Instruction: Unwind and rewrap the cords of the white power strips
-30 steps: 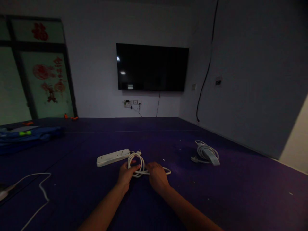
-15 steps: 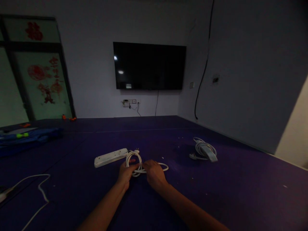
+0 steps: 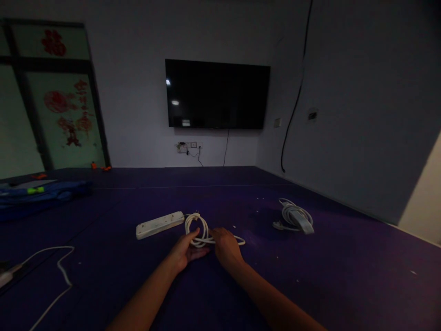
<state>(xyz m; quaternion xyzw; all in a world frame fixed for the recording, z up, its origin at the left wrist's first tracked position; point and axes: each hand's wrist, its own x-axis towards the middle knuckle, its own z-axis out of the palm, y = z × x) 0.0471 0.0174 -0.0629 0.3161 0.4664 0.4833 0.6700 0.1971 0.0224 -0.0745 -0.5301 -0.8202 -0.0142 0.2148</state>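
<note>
A white power cord (image 3: 204, 226) lies in a round coil between my hands, a loose loop of it reaching out to the right. My left hand (image 3: 188, 250) grips the coil's lower left side, thumb on top and the other fingers stretched beneath. Closed around the cord just right of the coil is my right hand (image 3: 225, 243); its fingertips are partly hidden. The white power strip (image 3: 160, 225) that the cord joins lies flat to the left. Prongs of a plug (image 3: 196, 213) show at the coil's top.
A second power strip (image 3: 299, 219), wrapped in its own cord, lies to the right. At lower left runs a thin white cable (image 3: 62, 271). A blue cloth pile (image 3: 51, 193) lies at far left on the purple surface (image 3: 220, 197). A television (image 3: 218, 94) hangs on the wall.
My left hand has shifted from the coil's left side to its lower edge, fingers now under it. The right hand stays on the cord. The view has swung slightly left.
</note>
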